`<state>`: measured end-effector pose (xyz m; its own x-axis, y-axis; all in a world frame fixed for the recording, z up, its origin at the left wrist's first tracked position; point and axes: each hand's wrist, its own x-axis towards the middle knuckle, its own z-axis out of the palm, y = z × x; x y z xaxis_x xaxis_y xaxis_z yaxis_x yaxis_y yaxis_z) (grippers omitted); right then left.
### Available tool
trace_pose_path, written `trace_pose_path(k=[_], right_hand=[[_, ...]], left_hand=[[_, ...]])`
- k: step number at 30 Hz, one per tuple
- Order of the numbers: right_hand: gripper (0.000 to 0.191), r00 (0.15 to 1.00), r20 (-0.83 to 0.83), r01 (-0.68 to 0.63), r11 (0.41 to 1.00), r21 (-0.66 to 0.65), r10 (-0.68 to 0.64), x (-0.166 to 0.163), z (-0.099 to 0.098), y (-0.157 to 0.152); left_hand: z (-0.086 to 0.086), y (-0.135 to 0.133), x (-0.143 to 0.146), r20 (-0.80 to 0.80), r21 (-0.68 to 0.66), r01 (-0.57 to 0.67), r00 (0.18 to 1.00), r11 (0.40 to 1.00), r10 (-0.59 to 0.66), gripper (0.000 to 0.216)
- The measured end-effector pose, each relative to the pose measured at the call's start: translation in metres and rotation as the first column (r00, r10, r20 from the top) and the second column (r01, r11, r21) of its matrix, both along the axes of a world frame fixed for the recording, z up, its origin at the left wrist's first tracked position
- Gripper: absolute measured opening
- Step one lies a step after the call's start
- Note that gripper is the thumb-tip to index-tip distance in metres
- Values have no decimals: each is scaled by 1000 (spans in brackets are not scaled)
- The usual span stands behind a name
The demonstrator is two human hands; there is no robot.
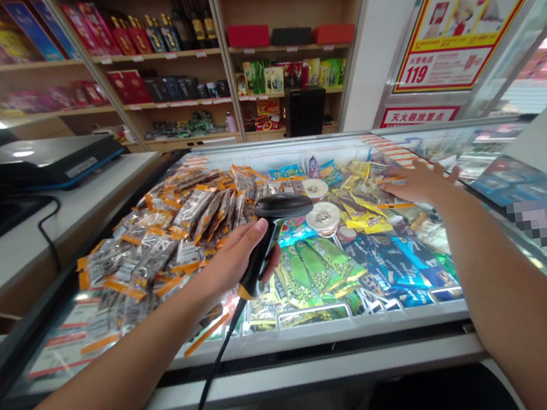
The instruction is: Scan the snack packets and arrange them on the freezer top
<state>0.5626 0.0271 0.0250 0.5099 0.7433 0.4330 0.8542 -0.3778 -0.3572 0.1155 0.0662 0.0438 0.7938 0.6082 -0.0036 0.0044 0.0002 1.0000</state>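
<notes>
My left hand (247, 255) is closed around the handle of a black barcode scanner (268, 236), whose cable hangs down over the freezer's front edge. Under and beyond that hand, a heap of clear packets with orange edges (193, 209) covers the left part of the freezer's glass top. My right hand (419, 182) reaches over the right side of the glass, fingers spread apart. An orange-edged strip (397, 205) shows just below its fingertips; whether they touch it I cannot tell. Through the glass appear green ice-cream packets (311, 264), blue packets (397, 266) and round tubs (324, 217).
A counter (86, 203) with a weighing scale (53, 160) stands to the left. Shelves (173, 53) with bottles and boxes line the back. At right are a wall poster (472, 10) and another glass-topped section (486, 136). The freezer's front rim (324, 360) runs close to me.
</notes>
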Motion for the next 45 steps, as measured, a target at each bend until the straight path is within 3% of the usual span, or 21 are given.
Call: trace_pose_path(k=[2, 4, 7, 9, 14, 18, 21, 34, 37, 40, 45], right_hand=[[58, 992, 123, 41, 999, 1, -41, -41, 1, 10], [47, 961, 201, -195, 981, -5, 192, -90, -3, 24], [50, 766, 172, -595, 784, -174, 620, -151, -15, 43], [50, 709, 121, -667, 716, -206, 695, -169, -20, 50], [31, 718, 82, -671, 718, -182, 691, -156, -7, 43], [22, 667, -77, -736, 640, -222, 741, -154, 14, 20], [27, 650, -150, -753, 603, -264, 745, -166, 23, 5], [28, 556, -182, -817, 494, -297, 811, -172, 24, 5], [27, 555, -204, -821, 492, -289, 806, -175, 25, 3], [27, 586, -206, -804, 529, -273, 784, -180, 26, 1], [29, 747, -163, -659, 688, -303, 644, -168, 27, 0]], left_hand=[[1, 1, 0, 62, -27, -64, 996, 998, 65, 63], [3, 4, -1, 122, -79, -122, 984, 989, 131, 60], [6, 8, -3, 158, -132, -192, 964, 972, 212, 57], [8, 10, -4, 170, -146, -225, 954, 963, 249, 56], [9, 11, -5, 122, -141, -236, 960, 962, 253, 56], [6, 9, -4, 93, -114, -231, 966, 966, 242, 57], [4, 8, -3, 31, -95, -185, 982, 978, 189, 60], [5, 8, -4, -22, -149, -170, 985, 974, 168, 63], [7, 6, -4, -21, -157, -154, 988, 976, 153, 64], [7, 6, -4, -24, -144, -156, 988, 977, 154, 65], [8, 7, -4, -1, -172, -190, 981, 967, 193, 61]])
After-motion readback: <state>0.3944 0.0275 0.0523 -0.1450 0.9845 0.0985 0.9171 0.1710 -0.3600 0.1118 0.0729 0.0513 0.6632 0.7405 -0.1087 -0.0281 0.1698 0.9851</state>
